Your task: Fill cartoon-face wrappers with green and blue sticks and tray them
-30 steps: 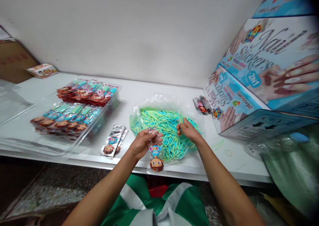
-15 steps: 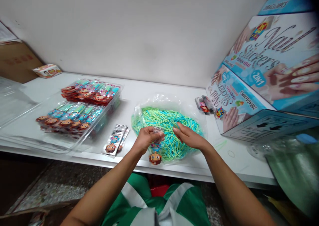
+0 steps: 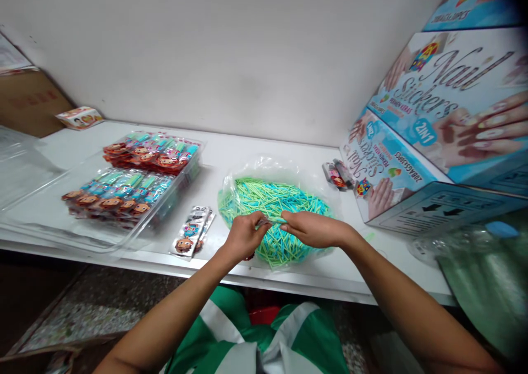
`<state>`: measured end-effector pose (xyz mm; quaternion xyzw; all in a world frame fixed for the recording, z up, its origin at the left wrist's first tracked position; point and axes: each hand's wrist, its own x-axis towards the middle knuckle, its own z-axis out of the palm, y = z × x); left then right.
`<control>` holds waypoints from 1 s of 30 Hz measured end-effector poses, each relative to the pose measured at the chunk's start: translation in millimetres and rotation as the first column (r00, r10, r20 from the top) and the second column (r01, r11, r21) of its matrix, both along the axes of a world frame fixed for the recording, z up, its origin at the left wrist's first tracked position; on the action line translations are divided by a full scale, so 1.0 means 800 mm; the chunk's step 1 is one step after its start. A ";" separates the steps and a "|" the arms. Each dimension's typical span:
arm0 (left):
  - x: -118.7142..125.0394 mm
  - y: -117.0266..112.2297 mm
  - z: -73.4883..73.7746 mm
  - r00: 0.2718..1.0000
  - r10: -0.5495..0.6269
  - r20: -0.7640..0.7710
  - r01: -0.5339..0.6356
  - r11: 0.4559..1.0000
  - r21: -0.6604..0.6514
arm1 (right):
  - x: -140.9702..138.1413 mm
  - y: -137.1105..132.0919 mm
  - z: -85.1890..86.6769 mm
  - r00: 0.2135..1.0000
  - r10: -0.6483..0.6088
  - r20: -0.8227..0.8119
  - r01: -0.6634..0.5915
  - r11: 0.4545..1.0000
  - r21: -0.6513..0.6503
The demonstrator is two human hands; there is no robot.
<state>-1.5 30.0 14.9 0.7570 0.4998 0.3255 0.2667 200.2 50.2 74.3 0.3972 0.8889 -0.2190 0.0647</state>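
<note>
Clear packet point(image 3: 265, 220), crumpled, mostly hidden in left grip point(image 3: 246, 234), thin green sticks point(image 3: 277, 220), near level, in right grip point(image 3: 314, 229), ends at packet, blue and green sticks point(image 3: 280, 197) heaped beneath, in clear bag point(image 3: 274, 168), on worktop point(image 3: 208, 190).

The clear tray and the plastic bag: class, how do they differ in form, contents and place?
Form: the clear tray has straight, stiff-looking sides; the plastic bag is limp and crumpled.
Contents: the tray holds printed packets in two rows; the bag holds jumbled green and blue sticks.
Place: the left hand and right hand are at the bag; the tray lies away to their left.
Both are see-through and rest on the white table.
</note>
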 end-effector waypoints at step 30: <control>0.028 -0.014 -0.017 0.776 0.026 0.630 0.387 0.769 -0.509 | -0.032 0.011 -0.030 0.680 -0.451 -0.578 0.434 0.883 -0.178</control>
